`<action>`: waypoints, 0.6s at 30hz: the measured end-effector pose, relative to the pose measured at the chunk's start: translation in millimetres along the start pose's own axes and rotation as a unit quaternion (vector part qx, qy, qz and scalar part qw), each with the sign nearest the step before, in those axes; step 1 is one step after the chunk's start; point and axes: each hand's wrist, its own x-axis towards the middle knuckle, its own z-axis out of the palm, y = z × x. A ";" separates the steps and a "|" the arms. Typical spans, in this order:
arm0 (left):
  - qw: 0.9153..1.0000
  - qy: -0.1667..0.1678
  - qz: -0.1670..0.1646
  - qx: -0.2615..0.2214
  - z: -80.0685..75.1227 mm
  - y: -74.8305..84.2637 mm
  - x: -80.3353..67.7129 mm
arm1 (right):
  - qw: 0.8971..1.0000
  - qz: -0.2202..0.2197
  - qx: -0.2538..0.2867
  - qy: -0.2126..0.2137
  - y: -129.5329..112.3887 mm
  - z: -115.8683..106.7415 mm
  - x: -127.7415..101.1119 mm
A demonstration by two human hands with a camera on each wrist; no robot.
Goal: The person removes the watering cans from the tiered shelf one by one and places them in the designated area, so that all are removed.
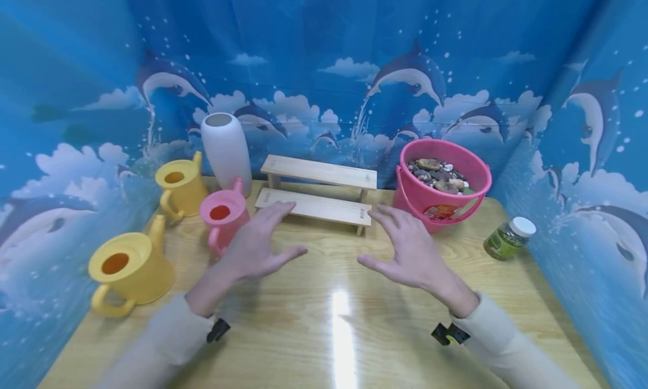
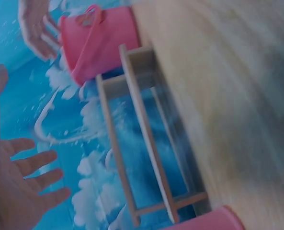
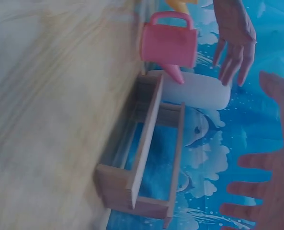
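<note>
Both hands hover over the table in front of a two-step wooden rack, palms facing each other, with nothing held. The left hand has its fingers spread, near a pink watering can in the head view. Spread likewise, the right hand is nearest the rack's right end and a pink bucket filled with stones. From the left wrist view, the rack and bucket appear sideways beyond the fingers. The right wrist view shows the rack and the pink watering can.
Two yellow watering cans stand at the left, and a white vase rises behind the pink one. At the right lies a tilted green jar with a white lid. A dolphin-print curtain encloses the wooden table.
</note>
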 end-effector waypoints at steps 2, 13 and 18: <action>0.998 -0.017 0.024 0.055 11.3 2.3 1.5 | 1.000 -0.006 -0.027 -0.009 0.7 4.8 -2.8; 0.969 -0.008 0.108 0.223 51.7 0.1 -1.2 | 0.990 -0.011 -0.140 -0.016 3.9 34.7 -15.8; 0.968 0.003 0.113 0.225 54.1 1.3 -2.2 | 0.989 -0.008 -0.146 -0.017 1.1 36.6 -16.5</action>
